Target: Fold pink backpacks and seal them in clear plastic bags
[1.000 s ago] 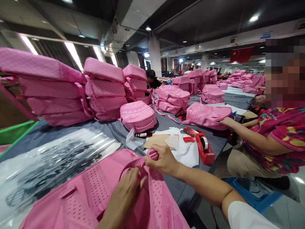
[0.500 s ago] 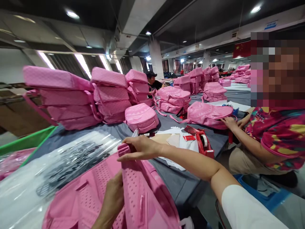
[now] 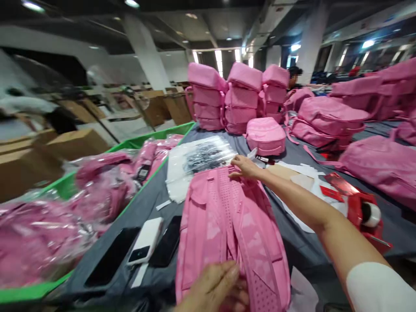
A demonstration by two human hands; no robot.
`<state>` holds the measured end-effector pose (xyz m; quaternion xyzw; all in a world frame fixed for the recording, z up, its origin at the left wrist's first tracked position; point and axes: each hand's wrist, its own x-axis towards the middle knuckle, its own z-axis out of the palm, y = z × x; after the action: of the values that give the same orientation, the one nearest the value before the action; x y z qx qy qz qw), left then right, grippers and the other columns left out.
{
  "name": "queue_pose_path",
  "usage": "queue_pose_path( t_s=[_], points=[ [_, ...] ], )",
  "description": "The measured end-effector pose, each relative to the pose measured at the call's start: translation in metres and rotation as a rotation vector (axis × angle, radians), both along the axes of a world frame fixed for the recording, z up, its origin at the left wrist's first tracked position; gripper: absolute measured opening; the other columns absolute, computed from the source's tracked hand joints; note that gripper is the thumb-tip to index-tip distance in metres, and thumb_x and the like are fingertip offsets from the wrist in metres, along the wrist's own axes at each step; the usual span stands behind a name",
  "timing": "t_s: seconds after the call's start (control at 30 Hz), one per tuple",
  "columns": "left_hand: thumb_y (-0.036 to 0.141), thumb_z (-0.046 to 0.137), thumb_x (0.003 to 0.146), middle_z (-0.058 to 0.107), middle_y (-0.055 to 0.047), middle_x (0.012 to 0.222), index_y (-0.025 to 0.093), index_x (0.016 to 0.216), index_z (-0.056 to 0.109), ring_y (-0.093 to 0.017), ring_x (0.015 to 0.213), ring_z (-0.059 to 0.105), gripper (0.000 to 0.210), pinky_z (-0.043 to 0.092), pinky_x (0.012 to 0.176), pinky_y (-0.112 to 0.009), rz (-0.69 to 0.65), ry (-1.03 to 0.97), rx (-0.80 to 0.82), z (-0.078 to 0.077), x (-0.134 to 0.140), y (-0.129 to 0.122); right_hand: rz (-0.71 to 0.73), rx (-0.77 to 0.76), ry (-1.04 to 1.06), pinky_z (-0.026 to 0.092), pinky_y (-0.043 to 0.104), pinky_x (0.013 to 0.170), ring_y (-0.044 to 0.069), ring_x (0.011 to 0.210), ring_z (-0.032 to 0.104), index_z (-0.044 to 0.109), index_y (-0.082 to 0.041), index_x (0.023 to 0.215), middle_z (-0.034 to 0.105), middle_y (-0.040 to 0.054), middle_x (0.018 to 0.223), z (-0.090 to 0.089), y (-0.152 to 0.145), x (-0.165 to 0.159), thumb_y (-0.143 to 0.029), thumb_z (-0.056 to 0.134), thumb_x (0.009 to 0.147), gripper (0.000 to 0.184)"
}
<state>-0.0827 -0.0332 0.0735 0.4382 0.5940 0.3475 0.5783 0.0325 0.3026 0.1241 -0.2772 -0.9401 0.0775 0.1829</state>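
Observation:
A pink backpack (image 3: 203, 225) lies on the grey-covered table, back panel and padded shoulder straps facing up. My right hand (image 3: 246, 167) reaches across to its top end, fingers closed round the top where the handle and straps begin. Low in the view, my left hand (image 3: 216, 284) is over the lower back panel beside the right-hand strap (image 3: 260, 251). Its thumb and fingers are apart, and part of the hand is cut off by the frame edge. Just beyond the backpack lies a stack of clear plastic bags (image 3: 198, 158) with dark print.
Left of the backpack lie a white device (image 3: 146, 240) and two dark phones (image 3: 112, 255). A green-edged bin (image 3: 186, 129) holds bagged pink backpacks. More pink backpacks (image 3: 208, 95) are stacked behind. A red tape dispenser (image 3: 364, 216) and papers (image 3: 303, 177) lie right.
My view has swung left, bringing the bin and phones into sight. The raised strap now lies lower on the backpack. My left hand has moved down the panel; the right stays at the top.

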Motion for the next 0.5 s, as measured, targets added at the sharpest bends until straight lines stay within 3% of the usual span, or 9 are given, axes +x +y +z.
queue_pose_path(
  t_s=[0.07, 0.1, 0.13, 0.2, 0.27, 0.37, 0.5],
  points=[
    [0.084, 0.045, 0.084, 0.077, -0.013, 0.082, 0.017, 0.094, 0.074, -0.028, 0.072, 0.074, 0.074, 0.063, 0.071, -0.043, 0.011, 0.179, 0.086, 0.015, -0.031, 0.032, -0.022, 0.064, -0.03, 0.045, 0.038, 0.099, 0.027, 0.116, 0.059, 0.067, -0.019, 0.117, 0.063, 0.014, 0.125, -0.016, 0.012, -0.005, -0.044, 0.082, 0.084, 0.045],
    [0.082, 0.043, 0.086, 0.076, -0.012, 0.08, 0.017, 0.094, 0.074, -0.028, 0.074, 0.074, 0.072, 0.062, 0.076, -0.044, 0.061, 0.353, 0.197, 0.021, -0.052, 0.054, -0.041, 0.069, -0.032, 0.045, 0.04, 0.102, 0.029, 0.121, 0.059, 0.065, -0.019, 0.125, 0.062, 0.0157, 0.131, -0.023, 0.017, -0.007, -0.045, 0.081, 0.085, 0.051],
    [0.077, 0.041, 0.088, 0.077, -0.012, 0.087, 0.018, 0.098, 0.073, -0.029, 0.083, 0.074, 0.068, 0.06, 0.084, -0.046, 0.168, 0.536, 0.32, 0.025, -0.074, 0.078, -0.069, 0.06, -0.034, 0.045, 0.041, 0.104, 0.03, 0.125, 0.058, 0.062, -0.018, 0.131, 0.06, 0.0175, 0.136, -0.03, 0.02, -0.009, -0.046, 0.08, 0.086, 0.056],
    [0.066, 0.048, 0.088, 0.073, -0.018, 0.122, 0.016, 0.117, 0.068, -0.034, 0.117, 0.068, 0.061, 0.052, 0.103, -0.05, 0.34, 0.82, 0.484, 0.026, -0.112, 0.133, -0.116, 0.027, -0.041, 0.044, 0.045, 0.107, 0.031, 0.129, 0.057, 0.057, -0.016, 0.138, 0.06, 0.0206, 0.14, -0.041, 0.025, -0.012, -0.048, 0.075, 0.089, 0.061],
    [0.06, 0.054, 0.087, 0.062, -0.025, 0.14, 0.01, 0.126, 0.062, -0.038, 0.136, 0.056, 0.064, 0.045, 0.111, -0.053, 0.375, 0.992, 0.482, 0.019, -0.134, 0.185, -0.118, -0.006, -0.038, 0.044, 0.047, 0.108, 0.032, 0.127, 0.06, 0.06, -0.015, 0.135, 0.064, 0.0207, 0.135, -0.051, 0.028, -0.013, -0.049, 0.072, 0.091, 0.057],
    [0.054, 0.059, 0.089, 0.064, -0.022, 0.137, 0.012, 0.126, 0.061, -0.035, 0.132, 0.059, 0.056, 0.045, 0.111, -0.049, 0.284, 1.025, 0.462, 0.001, -0.132, 0.239, -0.055, -0.035, 0.101, 0.047, 0.043, 0.104, 0.029, 0.118, 0.064, 0.064, -0.018, 0.128, 0.069, 0.0152, 0.127, -0.065, 0.029, -0.006, -0.047, 0.073, 0.091, 0.048],
    [0.047, 0.069, 0.086, 0.064, -0.016, 0.134, 0.016, 0.123, 0.061, -0.03, 0.127, 0.059, 0.049, 0.042, 0.115, -0.045, 0.217, 1.021, 0.67, -0.019, -0.103, 0.256, -0.016, 0.007, 0.36, 0.05, 0.044, 0.1, 0.028, 0.111, 0.066, 0.065, -0.019, 0.122, 0.072, 0.0125, 0.118, -0.083, 0.02, 0.02, -0.043, 0.073, 0.089, 0.042]
  ],
)
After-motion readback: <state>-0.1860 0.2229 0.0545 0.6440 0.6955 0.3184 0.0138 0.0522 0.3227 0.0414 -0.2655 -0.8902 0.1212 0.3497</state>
